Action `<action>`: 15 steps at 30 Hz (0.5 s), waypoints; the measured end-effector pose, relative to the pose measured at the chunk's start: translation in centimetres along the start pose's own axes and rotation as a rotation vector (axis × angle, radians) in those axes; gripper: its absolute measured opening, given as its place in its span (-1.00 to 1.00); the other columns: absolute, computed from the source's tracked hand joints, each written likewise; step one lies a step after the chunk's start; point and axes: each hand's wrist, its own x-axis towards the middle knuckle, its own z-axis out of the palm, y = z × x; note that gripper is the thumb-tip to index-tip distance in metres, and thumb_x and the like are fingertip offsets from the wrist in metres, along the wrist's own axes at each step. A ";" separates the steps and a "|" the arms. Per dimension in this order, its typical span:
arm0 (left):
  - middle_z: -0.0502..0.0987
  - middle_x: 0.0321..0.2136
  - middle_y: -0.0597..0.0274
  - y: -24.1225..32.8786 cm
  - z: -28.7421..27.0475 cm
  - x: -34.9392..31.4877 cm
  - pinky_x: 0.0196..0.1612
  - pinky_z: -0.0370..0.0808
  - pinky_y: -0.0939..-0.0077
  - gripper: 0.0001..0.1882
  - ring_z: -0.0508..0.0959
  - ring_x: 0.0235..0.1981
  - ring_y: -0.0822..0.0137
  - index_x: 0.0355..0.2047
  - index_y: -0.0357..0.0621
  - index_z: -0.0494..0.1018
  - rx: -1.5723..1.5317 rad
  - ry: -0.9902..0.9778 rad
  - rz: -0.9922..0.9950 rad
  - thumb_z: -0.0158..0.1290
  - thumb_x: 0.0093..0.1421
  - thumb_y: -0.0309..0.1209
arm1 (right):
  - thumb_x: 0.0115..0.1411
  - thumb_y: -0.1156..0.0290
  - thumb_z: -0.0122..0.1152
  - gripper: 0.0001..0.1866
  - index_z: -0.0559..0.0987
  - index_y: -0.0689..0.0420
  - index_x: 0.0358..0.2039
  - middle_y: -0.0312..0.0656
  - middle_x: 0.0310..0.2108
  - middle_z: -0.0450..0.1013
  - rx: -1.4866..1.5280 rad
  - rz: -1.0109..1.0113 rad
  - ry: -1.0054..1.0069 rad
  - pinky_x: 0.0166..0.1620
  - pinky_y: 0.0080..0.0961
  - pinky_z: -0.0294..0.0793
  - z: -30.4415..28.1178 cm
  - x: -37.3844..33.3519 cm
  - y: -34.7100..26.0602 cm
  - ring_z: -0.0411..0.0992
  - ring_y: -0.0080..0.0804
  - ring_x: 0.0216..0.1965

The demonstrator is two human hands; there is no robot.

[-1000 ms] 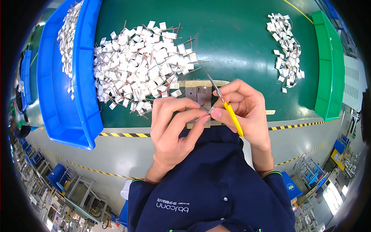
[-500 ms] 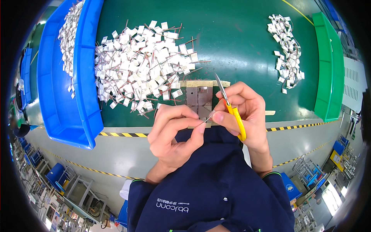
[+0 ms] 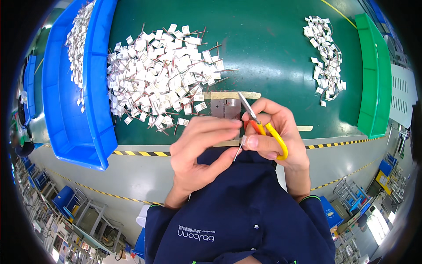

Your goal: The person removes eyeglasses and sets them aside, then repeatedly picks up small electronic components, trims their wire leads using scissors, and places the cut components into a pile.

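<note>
My right hand (image 3: pixel 281 132) carries yellow-and-orange-handled scissors (image 3: pixel 276 134), their blades pointing up and to the left, away from me. Its thumb and a finger also pinch a short, thin wire piece (image 3: pixel 238 152); the end between the fingertips is mostly hidden. Close on the left is my left hand (image 3: pixel 202 152), open, its fingers stretched out together and its thumb apart, beside the wire. Whether the thumb touches the wire I cannot tell. Beyond both hands a grey metal plate (image 3: pixel 218 108) lies on the green table (image 3: pixel 263 48), with beige tape (image 3: pixel 250 95) along its far edge.
A large heap of white connectors with short wires (image 3: pixel 162 79) covers the table's left part. The blue bin (image 3: pixel 94 88) at far left holds more. A smaller connector pile (image 3: pixel 327 61) lies at right, near a green bin (image 3: pixel 371 79). Striped tape (image 3: pixel 140 153) marks the near edge.
The left fingers have opened from their pinch on the wire and straightened. The wire now slants down toward me in the right hand. The scissors have shifted slightly and their blades lean further left.
</note>
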 end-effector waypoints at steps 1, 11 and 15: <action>0.56 -0.29 0.07 -0.2 0.1 0.0 -0.23 0.43 0.44 -0.70 0.53 -0.31 0.19 -0.36 -0.32 0.52 0.001 -0.001 0.000 0.25 -0.19 -0.65 | -0.01 0.63 0.29 -0.68 0.41 0.25 -0.24 -0.18 -0.53 0.50 0.001 -0.001 -0.001 -0.74 -0.80 -0.04 0.0 0.0 -0.1 0.13 -0.79 -0.78; 0.54 -0.42 0.08 -0.1 1.0 -1.5 -0.29 0.46 0.54 -0.82 0.53 -0.37 0.34 -0.37 -0.37 0.49 -0.347 0.185 -0.332 0.16 -0.04 -0.72 | 0.05 0.62 0.25 -0.68 0.36 0.27 -0.19 -0.17 -0.52 0.50 -0.170 -0.118 0.138 -0.68 -0.83 0.14 0.9 -0.1 0.8 0.32 -0.75 -0.68; 0.51 -0.39 0.10 0.2 1.7 -1.6 -0.26 0.46 0.60 -0.83 0.51 -0.36 0.40 -0.32 -0.40 0.48 -0.485 0.279 -0.412 0.12 0.02 -0.72 | -0.02 0.66 0.26 -0.62 0.33 0.28 -0.20 -0.09 -0.47 0.51 -0.291 -0.337 0.177 -0.74 -0.84 0.12 1.4 0.2 1.3 0.25 -0.74 -0.75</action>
